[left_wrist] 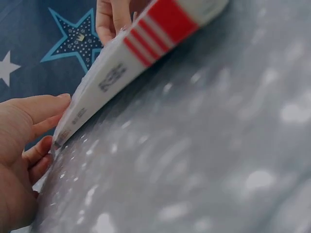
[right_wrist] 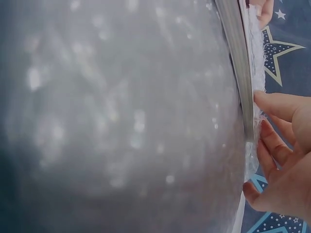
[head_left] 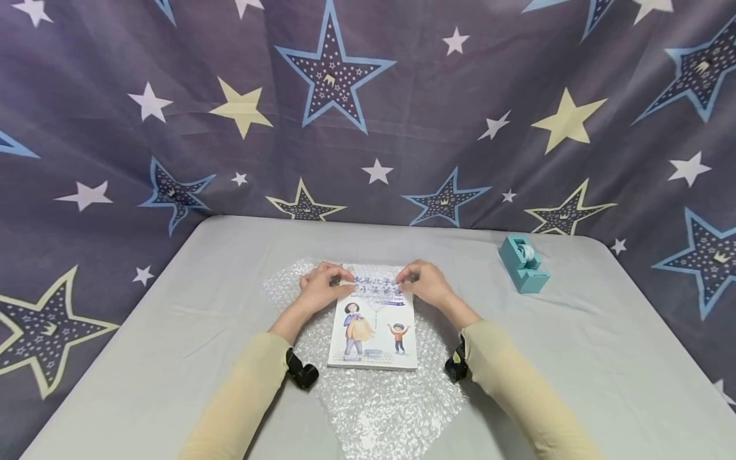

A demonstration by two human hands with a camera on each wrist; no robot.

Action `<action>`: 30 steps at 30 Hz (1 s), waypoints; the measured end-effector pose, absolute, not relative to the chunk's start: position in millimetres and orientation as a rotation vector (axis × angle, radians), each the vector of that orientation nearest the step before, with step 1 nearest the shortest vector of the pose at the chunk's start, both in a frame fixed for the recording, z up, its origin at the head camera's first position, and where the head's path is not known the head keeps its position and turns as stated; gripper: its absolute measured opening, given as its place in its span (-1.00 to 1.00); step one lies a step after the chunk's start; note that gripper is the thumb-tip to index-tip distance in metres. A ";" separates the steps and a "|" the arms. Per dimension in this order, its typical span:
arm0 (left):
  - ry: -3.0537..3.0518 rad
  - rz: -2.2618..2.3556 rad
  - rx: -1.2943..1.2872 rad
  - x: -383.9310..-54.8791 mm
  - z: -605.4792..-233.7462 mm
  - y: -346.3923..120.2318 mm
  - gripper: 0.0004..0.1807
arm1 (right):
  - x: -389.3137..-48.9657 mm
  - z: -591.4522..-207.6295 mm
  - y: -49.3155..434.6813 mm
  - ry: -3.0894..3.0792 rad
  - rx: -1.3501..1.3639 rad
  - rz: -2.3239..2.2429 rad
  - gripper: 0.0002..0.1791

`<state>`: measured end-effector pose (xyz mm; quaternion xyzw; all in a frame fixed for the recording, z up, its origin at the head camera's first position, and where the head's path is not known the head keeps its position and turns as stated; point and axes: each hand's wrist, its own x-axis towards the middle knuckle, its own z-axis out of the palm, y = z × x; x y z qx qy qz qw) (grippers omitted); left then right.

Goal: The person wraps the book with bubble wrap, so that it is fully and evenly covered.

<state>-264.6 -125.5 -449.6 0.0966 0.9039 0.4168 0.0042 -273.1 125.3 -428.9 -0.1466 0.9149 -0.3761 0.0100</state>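
Currently pinching the bubble wrap (head_left: pixel 397 409) with the left hand (head_left: pixel 323 286) at the upper left corner of a book (head_left: pixel 376 332), and likewise with the right hand (head_left: pixel 427 283) at the upper right corner. On both sides, with thumb toward the cover and fingers curled by the far edge. Folded over the top of the cover, across the printed title, part of the same see-through wrap. Beneath the book, more wrap, spread on the middle of the grey desk (head_left: pixel 172 358) and reaching well past the near edge of the book. On the left wrist view, red stripes on the spine (left_wrist: pixel 116 73); on the right one, page edges (right_wrist: pixel 238 63). On the arms, pale yellow sleeves (head_left: pixel 247 383). Toward the far right of the desk, well apart from the book, a teal tape dispenser (head_left: pixel 523 268). Behind the desk, a dark cloth (head_left: pixel 420 96) printed with stars.
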 end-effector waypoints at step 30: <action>2.910 1.223 0.350 -262.6 -454.0 -122.9 -0.66 | -267.3 -425.0 126.9 2.794 -0.482 -1.201 -0.88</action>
